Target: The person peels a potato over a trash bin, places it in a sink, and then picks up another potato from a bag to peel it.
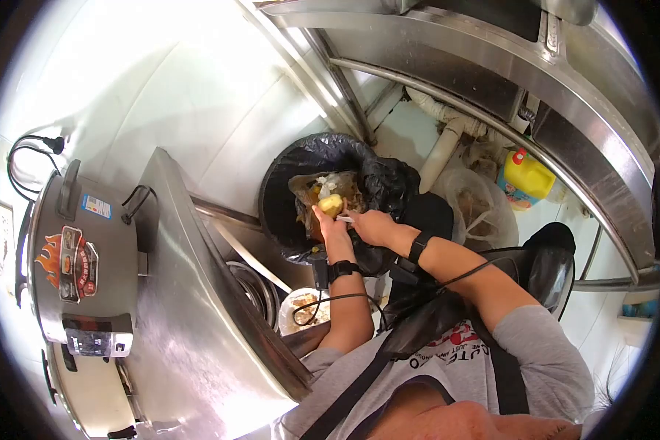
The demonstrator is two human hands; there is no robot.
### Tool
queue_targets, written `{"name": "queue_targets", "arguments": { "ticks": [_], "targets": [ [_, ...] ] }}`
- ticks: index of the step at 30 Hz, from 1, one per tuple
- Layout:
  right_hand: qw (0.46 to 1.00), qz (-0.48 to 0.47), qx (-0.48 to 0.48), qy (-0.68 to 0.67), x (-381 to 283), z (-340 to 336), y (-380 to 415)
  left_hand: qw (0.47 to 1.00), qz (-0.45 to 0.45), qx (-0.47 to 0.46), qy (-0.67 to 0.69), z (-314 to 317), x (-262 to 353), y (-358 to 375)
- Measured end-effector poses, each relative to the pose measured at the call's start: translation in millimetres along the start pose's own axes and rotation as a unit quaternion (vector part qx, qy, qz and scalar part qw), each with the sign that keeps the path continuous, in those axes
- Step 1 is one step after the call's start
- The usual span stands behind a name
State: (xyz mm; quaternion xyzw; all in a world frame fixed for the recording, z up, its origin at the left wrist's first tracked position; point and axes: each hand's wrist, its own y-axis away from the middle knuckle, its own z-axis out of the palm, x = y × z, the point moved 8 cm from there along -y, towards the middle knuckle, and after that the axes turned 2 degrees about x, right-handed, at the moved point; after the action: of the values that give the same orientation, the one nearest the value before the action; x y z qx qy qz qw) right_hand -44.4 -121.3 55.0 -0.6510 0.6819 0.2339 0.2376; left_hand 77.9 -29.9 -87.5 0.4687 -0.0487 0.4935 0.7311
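Observation:
Over the bin, my left hand (334,229) is closed around a yellow, partly peeled potato (331,204). Close against its right side, my right hand (374,227) grips a small pale tool (345,218). Most of that tool is hidden by my fingers, so its exact kind does not show. Below both hands stands a round bin lined with a black bag (275,183), with peelings and food scraps (308,194) inside. Black bands circle both wrists.
At left, a steel counter (198,293) carries a large electric cooker (88,249). A bowl of scraps (301,308) sits low beside it. Steel sink framing (447,44) curves overhead at right, above pipes, a plastic bag (480,209) and a yellow bottle (528,176). Cables hang near my forearms.

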Motion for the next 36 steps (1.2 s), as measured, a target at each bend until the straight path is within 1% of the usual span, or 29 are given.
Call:
{"name": "queue_targets", "arguments": {
  "ticks": [1,2,3,5,6,7,9,11,12,13,15,16,18,19,21,23,25,27,28,29,31,32,34,35,36],
  "targets": [
    [1.000,-0.001,0.000,0.003,2,0,-2,0.996,0.037,-0.035,0.068,4,6,-4],
    [1.000,0.001,0.019,-0.022,3,-4,-5,0.995,0.053,-0.062,0.049,6,8,-8],
    [0.998,0.004,0.038,-0.048,6,-4,-9,0.995,0.054,-0.062,0.049,10,12,1],
    [0.975,0.054,0.169,-0.133,23,-19,-18,0.998,0.008,-0.039,-0.055,12,12,27],
    [0.958,0.078,0.216,-0.170,29,-31,-17,0.998,-0.020,-0.051,-0.043,15,10,25],
    [0.945,0.091,0.258,-0.178,34,-38,-19,0.995,0.001,-0.087,-0.045,21,12,25],
    [0.941,0.123,0.221,-0.226,41,-39,-25,0.994,-0.034,-0.107,-0.017,29,9,26],
    [0.946,0.065,0.219,-0.229,30,-42,-27,0.991,-0.076,-0.085,-0.064,29,2,29],
    [0.956,0.077,0.190,-0.211,29,-38,-28,0.987,-0.082,-0.118,-0.078,36,1,32],
    [0.960,0.066,0.198,-0.184,25,-39,-26,0.986,-0.079,-0.113,-0.098,35,0,35],
    [0.981,0.079,0.125,-0.123,19,-29,-23,0.986,-0.063,-0.082,-0.128,28,-1,30],
    [0.982,0.078,0.122,-0.123,16,-31,-19,0.987,-0.062,-0.079,-0.127,22,-2,26],
    [0.999,0.050,-0.018,-0.006,4,-13,-14,0.989,-0.012,-0.071,-0.129,12,4,11],
    [0.999,0.049,-0.019,-0.007,2,-9,-9,0.989,-0.011,-0.071,-0.129,6,5,3],
    [0.998,0.022,-0.051,-0.026,-6,0,3,0.995,-0.071,-0.062,-0.031,4,0,-6],
    [0.999,0.021,-0.031,-0.022,-4,-4,2,0.993,-0.076,-0.084,-0.019,8,-3,-6],
    [0.998,0.042,0.002,-0.038,1,-10,2,0.998,0.018,-0.054,-0.031,6,7,0],
    [0.987,0.051,0.133,-0.076,9,-34,-9,0.994,-0.024,-0.027,-0.103,1,3,6],
    [0.983,0.058,0.153,-0.084,12,-38,-12,0.995,-0.030,-0.035,-0.086,8,3,6],
    [0.982,0.061,0.157,-0.084,13,-39,-16,0.995,-0.032,-0.038,-0.090,12,1,8],
    [0.990,0.066,0.108,-0.059,15,-31,-21,0.981,0.050,-0.052,-0.181,26,10,30],
    [0.990,0.069,0.107,-0.059,17,-30,-20,0.977,0.070,-0.045,-0.197,29,13,35],
    [0.995,0.036,0.077,-0.055,13,-19,-18,0.977,0.057,-0.036,-0.202,12,12,14],
    [0.995,0.035,0.073,-0.058,14,-16,-15,0.977,0.046,-0.031,-0.205,1,11,3],
    [0.999,0.001,0.019,-0.051,10,-8,-12,0.985,0.025,-0.034,-0.167,3,10,4]
  ]
}}
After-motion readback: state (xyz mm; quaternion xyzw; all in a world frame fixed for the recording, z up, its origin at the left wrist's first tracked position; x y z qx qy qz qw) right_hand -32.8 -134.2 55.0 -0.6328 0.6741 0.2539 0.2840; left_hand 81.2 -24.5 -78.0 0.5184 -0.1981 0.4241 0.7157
